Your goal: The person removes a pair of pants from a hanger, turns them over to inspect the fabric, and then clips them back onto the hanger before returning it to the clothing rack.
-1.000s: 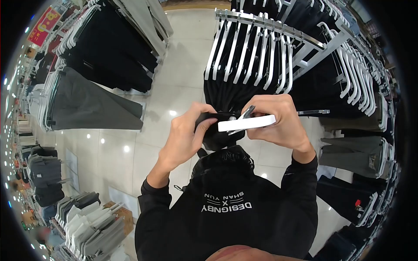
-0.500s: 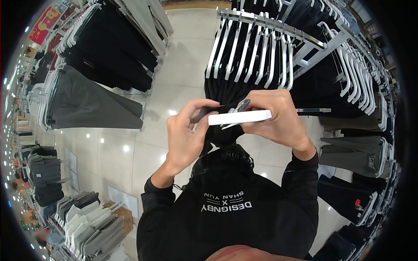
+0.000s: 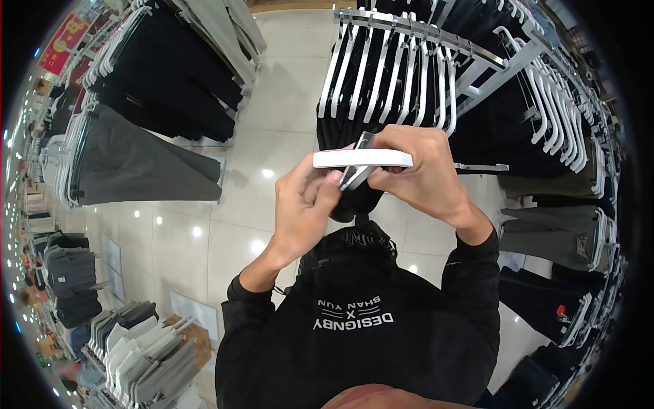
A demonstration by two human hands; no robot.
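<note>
My right hand (image 3: 422,177) grips a flat white hanger (image 3: 354,159) with a metal clip (image 3: 357,170), held level at chest height. My left hand (image 3: 306,208) comes up from below, its fingers pinching the clip end and the black garment (image 3: 354,201) that hangs under the hanger. Most of that garment is hidden behind both hands.
A metal rack (image 3: 477,58) of white hangers with black clothes stands straight ahead. More racks of black and grey trousers (image 3: 129,160) line the left side, others the right (image 3: 565,238). Pale glossy floor tiles (image 3: 225,225) run between them. Folded grey clothes (image 3: 136,354) sit low left.
The hanger has moved up and a little left. My left hand has risen under it, shifting from the garment's side to the clip.
</note>
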